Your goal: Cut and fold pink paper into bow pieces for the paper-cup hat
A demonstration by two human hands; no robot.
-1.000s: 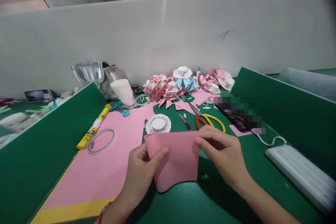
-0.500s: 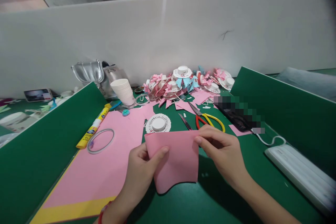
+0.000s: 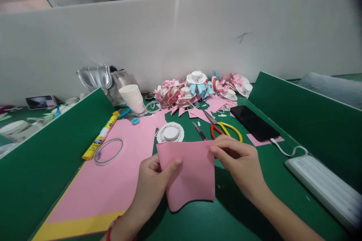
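Between my two hands, above the green table, is a piece of pink paper [image 3: 195,175] with a wavy lower edge. My left hand [image 3: 157,177] grips its left side, thumb flat on the front and fingers behind. My right hand [image 3: 236,156] pinches the upper right corner between thumb and fingertips. Just beyond the paper's top edge lies a white fringed paper disc with a raised round centre [image 3: 171,134]. Scissors with red and yellow handles [image 3: 223,128] rest past my right hand, and a small craft knife [image 3: 199,131] lies beside them.
Large pink and yellow sheets [image 3: 104,188] lie left, bearing a clear ring [image 3: 108,151] and a yellow tube [image 3: 100,137]. Stacked paper cups [image 3: 132,98] and a pile of paper crafts [image 3: 183,94] stand behind. A phone [image 3: 253,122] and white box-like object [image 3: 325,192] lie right, between green dividers [image 3: 311,116].
The pink paper's lower edge has dropped slightly and its right side has shifted a little to the right. Both hands keep their hold in nearly the same places.
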